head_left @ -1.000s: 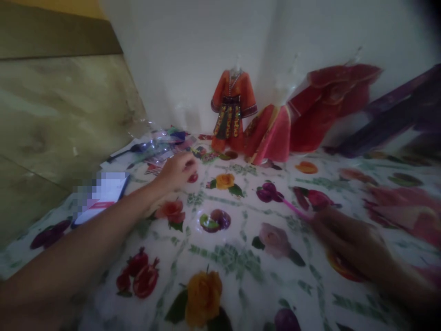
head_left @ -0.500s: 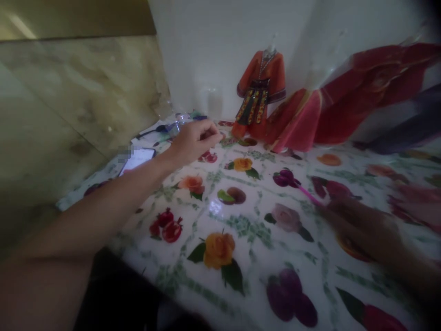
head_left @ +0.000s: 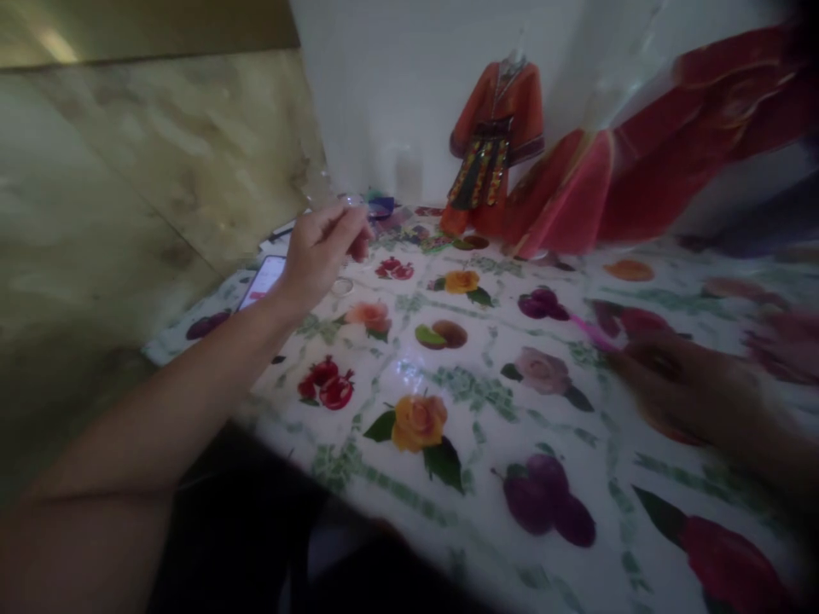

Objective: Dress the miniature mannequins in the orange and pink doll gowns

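Observation:
My left hand (head_left: 323,251) is above the far left of the table, its fingers curled together; what they hold, if anything, I cannot make out. Just below those fingers shows a small clear ring shape (head_left: 344,286). On the right, my right hand (head_left: 682,384), blurred, is closed around a thin pink stick-like tool (head_left: 592,331) that points toward the table's far left. A small orange robe outfit (head_left: 496,141) with a dark patterned skirt stands at the back. Beside it is a pink-red skirt (head_left: 576,196).
A flowered, fruit-printed cloth (head_left: 384,367) covers the table. A lit phone (head_left: 264,281) lies near its left edge. Behind my left hand are small items, one dark blue (head_left: 382,206). More red garments (head_left: 691,162) hang at the back right. A marble wall (head_left: 128,170) borders the left.
My left hand has drawn back to the left from near the orange outfit, and the clear ring shape now shows beneath it. My right hand still holds the pink tool. The view has tilted slightly.

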A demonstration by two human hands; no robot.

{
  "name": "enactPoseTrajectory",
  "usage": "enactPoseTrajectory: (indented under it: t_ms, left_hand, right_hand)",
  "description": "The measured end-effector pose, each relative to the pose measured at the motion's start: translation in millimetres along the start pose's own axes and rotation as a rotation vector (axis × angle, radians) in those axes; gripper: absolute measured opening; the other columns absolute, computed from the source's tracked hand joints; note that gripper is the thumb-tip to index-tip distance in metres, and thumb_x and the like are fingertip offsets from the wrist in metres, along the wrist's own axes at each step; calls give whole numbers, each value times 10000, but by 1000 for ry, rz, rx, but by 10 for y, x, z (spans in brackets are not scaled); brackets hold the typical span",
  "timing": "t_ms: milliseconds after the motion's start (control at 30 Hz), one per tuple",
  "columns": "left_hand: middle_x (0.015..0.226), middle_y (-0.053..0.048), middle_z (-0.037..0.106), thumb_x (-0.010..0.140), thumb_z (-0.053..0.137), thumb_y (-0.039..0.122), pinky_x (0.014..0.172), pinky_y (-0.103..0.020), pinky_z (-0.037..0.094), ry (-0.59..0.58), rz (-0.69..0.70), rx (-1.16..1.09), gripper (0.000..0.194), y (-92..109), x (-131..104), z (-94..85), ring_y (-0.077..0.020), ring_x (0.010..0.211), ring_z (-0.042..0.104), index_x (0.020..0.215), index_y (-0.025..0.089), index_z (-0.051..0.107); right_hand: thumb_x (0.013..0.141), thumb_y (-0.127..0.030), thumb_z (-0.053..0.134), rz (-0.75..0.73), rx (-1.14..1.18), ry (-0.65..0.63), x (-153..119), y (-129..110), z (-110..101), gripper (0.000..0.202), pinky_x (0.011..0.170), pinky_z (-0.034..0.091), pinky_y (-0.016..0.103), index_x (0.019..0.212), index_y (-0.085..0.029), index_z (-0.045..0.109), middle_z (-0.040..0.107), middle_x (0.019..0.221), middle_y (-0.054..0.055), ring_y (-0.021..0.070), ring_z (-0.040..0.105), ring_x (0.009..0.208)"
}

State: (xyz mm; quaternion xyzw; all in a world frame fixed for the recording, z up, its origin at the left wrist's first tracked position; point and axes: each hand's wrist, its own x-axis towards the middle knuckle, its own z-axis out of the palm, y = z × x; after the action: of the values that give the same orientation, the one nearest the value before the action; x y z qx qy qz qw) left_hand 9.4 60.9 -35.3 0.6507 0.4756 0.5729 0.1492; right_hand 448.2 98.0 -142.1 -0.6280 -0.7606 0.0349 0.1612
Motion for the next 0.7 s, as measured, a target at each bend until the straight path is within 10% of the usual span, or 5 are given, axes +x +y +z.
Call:
enactPoseTrajectory:
  t_ms: [367,700]
  left_hand:
    - [668,-14,605,978,492,438,624,-281,468,-230,86,-62,369,294,-213,673,-129,625,576,762,186,654]
    - [652,7,642,925,517,379,514,-371,450,-449,136,-20,224,58,-569,1338,-215,588,594,769,332,671]
  right_hand:
    - [825,-514,504,-66,139,131,-66,-196,-142,293,566,388,294,796,-229,565,598,638,27,175,550,569]
    - [878,-416,509,-83,158,314,-21,-91,-474,218,596,385,278,759,-234,499,558,665,2,144,502,608]
